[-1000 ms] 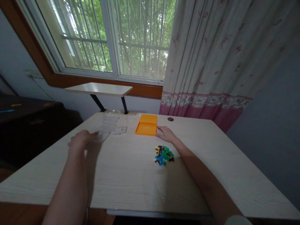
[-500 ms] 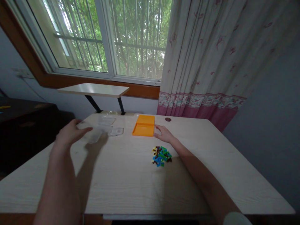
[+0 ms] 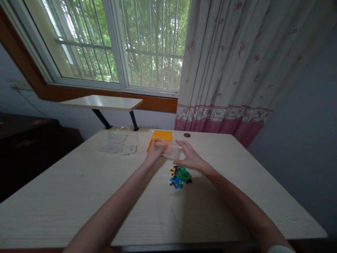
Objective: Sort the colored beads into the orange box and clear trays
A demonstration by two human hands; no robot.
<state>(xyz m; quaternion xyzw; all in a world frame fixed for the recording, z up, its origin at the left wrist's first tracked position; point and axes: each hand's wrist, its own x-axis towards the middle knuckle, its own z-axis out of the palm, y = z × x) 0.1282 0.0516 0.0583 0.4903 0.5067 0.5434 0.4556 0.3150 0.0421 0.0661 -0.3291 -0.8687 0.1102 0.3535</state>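
Note:
My left hand (image 3: 154, 151) is closed on the left edge of a clear plastic piece (image 3: 170, 149), which it holds just above the near end of an orange tray (image 3: 161, 135). My right hand (image 3: 190, 157) meets the same clear piece from the right, with its thumb and fingers around that edge. A small pile of coloured bits (image 3: 180, 176) in blue, green, yellow and dark brown lies on the table just in front of both hands.
Three more clear plastic pieces (image 3: 113, 148) lie at the back left of the pale wooden table (image 3: 79, 196). A small round hole (image 3: 187, 135) is near the back edge. A white shelf (image 3: 101, 102) on black legs stands below the window. A curtain (image 3: 237, 63) hangs at the right.
My left hand has lifted a clear piece from the group at the back left and carried it right, over the orange tray. My right hand has left the tray's edge and taken the piece's other side.

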